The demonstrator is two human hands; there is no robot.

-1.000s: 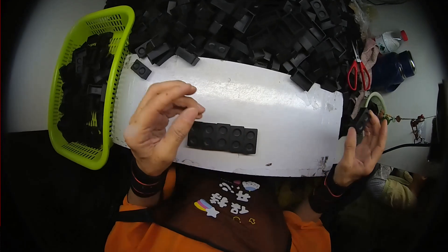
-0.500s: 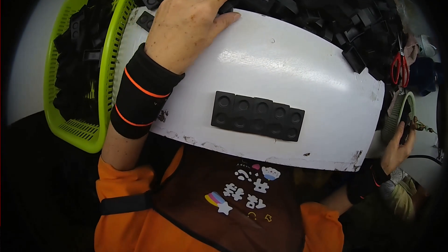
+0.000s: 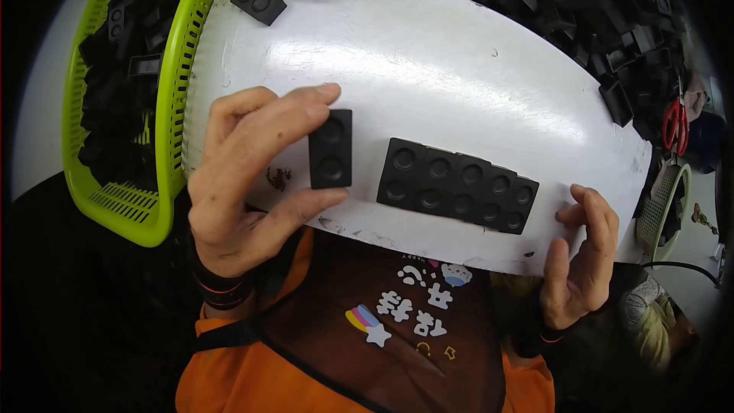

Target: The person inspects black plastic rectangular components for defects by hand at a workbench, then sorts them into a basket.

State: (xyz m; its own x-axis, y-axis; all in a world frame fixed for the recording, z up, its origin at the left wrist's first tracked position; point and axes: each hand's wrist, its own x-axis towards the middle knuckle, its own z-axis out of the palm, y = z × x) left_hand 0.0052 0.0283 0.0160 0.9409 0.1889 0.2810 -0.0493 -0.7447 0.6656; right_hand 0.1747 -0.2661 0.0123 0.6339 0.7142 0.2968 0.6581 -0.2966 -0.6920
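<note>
Pinching 1 black block (image 3: 331, 149), the left hand (image 3: 238, 183) is near 5 others (image 3: 467, 186).

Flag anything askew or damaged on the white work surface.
The white work surface has dark, worn-looking patches near its lower edge, including one framed by the left hand. The row of black pieces has slightly stepped edges instead of straight ones. A loose black piece lies slanted near the surface's upper-left corner.

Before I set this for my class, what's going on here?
A person's left hand pinches a black two-hollow piece. To its right, a row of five similar pieces lies on the white board. The right hand, seemingly empty, is near the row's right end. A green basket of black pieces stands at left.
</note>
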